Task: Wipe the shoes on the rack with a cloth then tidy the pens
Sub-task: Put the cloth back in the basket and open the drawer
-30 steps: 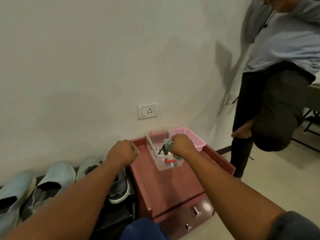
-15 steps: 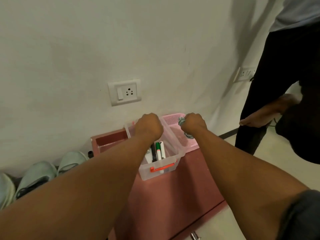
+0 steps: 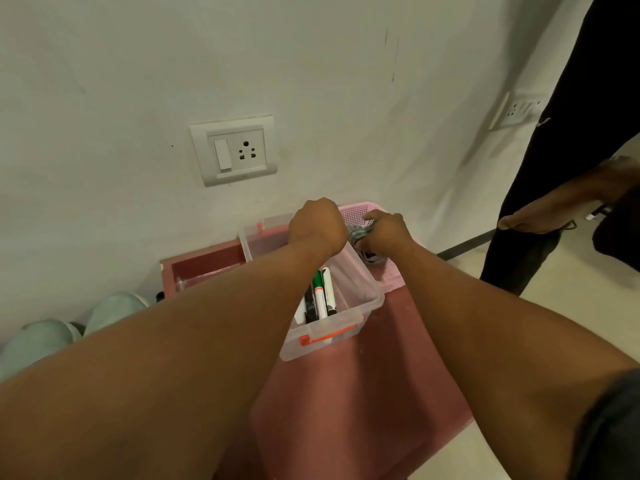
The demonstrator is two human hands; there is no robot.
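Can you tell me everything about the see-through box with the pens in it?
The clear plastic box is rectangular, lidless, with an orange latch on its near end. It sits on the reddish-pink cabinet top, beside a pink mesh basket. Marker pens lie inside, one green-capped. The left hand is over its far end.

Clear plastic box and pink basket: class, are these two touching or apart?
Touching. In the head view, the clear plastic box has its right wall pressed against the pink basket rim, with no gap showing between them.
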